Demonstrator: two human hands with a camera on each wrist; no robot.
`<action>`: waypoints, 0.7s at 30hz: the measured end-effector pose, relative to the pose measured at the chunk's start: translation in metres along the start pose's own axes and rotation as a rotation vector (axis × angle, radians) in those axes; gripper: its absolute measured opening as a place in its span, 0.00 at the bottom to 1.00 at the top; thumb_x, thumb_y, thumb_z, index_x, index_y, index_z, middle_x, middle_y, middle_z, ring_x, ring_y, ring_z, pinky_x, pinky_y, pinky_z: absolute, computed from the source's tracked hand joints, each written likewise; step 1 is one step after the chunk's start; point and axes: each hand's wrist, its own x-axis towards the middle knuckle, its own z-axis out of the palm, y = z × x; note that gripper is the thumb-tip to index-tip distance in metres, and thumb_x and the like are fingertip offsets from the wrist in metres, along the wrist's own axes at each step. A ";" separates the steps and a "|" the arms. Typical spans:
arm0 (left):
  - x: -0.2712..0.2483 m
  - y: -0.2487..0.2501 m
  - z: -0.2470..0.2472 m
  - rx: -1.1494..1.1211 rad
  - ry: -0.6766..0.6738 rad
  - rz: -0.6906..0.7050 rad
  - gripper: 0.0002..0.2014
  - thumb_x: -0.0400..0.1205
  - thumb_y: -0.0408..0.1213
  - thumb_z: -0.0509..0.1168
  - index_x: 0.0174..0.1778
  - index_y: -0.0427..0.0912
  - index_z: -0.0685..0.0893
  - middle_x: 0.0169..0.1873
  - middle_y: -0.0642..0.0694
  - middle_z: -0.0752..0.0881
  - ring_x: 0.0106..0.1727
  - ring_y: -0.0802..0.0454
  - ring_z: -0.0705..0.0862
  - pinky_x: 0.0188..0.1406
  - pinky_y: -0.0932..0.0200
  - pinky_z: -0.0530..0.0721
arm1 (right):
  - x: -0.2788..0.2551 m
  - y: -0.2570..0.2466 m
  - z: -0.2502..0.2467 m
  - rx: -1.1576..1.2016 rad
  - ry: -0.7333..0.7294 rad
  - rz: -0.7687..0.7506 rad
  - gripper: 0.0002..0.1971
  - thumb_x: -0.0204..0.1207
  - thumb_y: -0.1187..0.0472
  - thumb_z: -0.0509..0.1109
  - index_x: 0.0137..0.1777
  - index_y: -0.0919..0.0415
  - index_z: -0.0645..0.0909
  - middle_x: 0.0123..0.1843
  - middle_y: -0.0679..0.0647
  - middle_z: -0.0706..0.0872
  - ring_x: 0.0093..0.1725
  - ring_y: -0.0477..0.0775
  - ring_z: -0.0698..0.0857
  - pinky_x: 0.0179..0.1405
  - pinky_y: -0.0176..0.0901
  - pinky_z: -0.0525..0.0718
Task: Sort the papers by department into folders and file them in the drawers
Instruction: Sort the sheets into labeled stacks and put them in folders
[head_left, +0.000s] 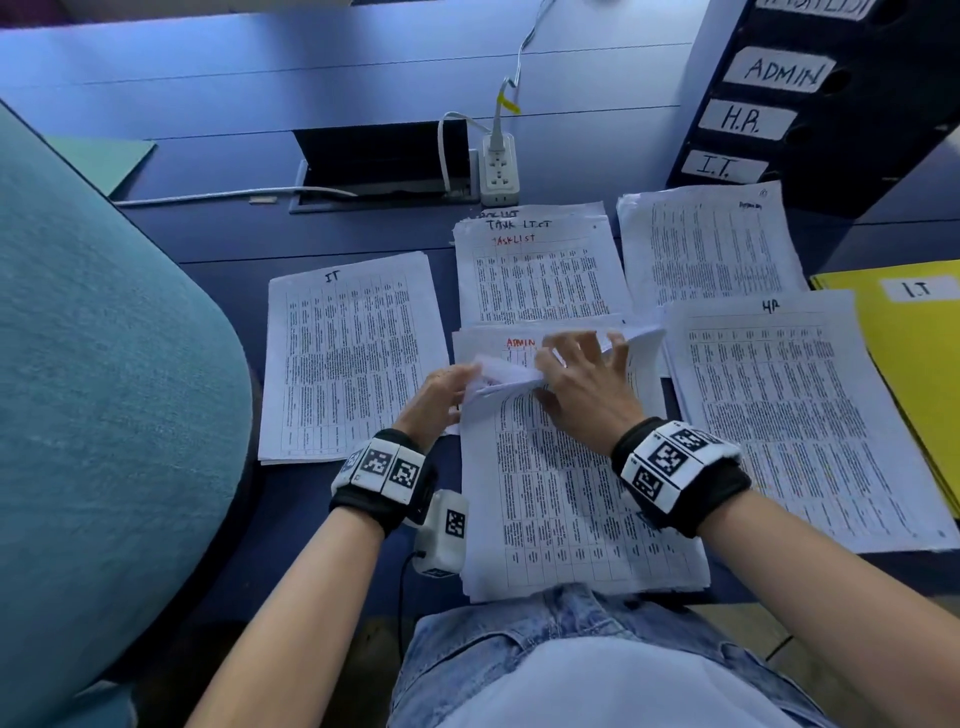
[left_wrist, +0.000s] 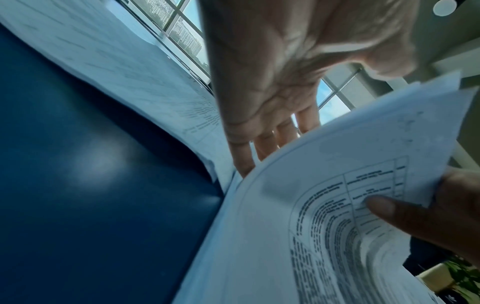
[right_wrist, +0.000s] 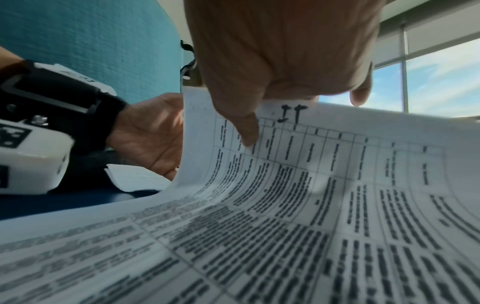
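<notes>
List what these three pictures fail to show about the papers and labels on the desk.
- Top drawer label: head view, cut off by the top edge.
- Table text on the HR pile: head view, too small.
- Left hand fingertips: left wrist view, behind the lifted sheet.
- ADMIN pile: head view, mostly covered by both hands.

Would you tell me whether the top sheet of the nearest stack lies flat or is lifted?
Lifted: both hands curl the top sheet's far edge up off the stack.
</notes>
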 end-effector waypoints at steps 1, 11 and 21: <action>-0.001 -0.001 -0.001 0.023 -0.034 0.003 0.23 0.65 0.64 0.65 0.45 0.50 0.83 0.44 0.48 0.86 0.45 0.53 0.83 0.50 0.55 0.81 | -0.002 0.000 0.000 0.041 -0.034 0.036 0.15 0.78 0.54 0.64 0.62 0.57 0.74 0.66 0.53 0.76 0.68 0.53 0.68 0.68 0.55 0.51; 0.001 0.008 0.013 0.108 0.098 0.153 0.05 0.80 0.28 0.62 0.45 0.43 0.79 0.44 0.39 0.84 0.45 0.45 0.83 0.48 0.48 0.85 | 0.018 0.018 -0.022 0.462 0.346 0.382 0.13 0.78 0.58 0.66 0.59 0.63 0.76 0.63 0.57 0.78 0.67 0.56 0.71 0.71 0.52 0.53; -0.014 0.080 -0.003 -0.053 0.410 0.471 0.17 0.80 0.30 0.63 0.64 0.34 0.71 0.52 0.43 0.83 0.54 0.51 0.83 0.52 0.59 0.86 | 0.008 0.033 -0.055 1.209 0.448 0.470 0.06 0.83 0.66 0.60 0.44 0.60 0.69 0.36 0.47 0.75 0.32 0.34 0.77 0.38 0.33 0.76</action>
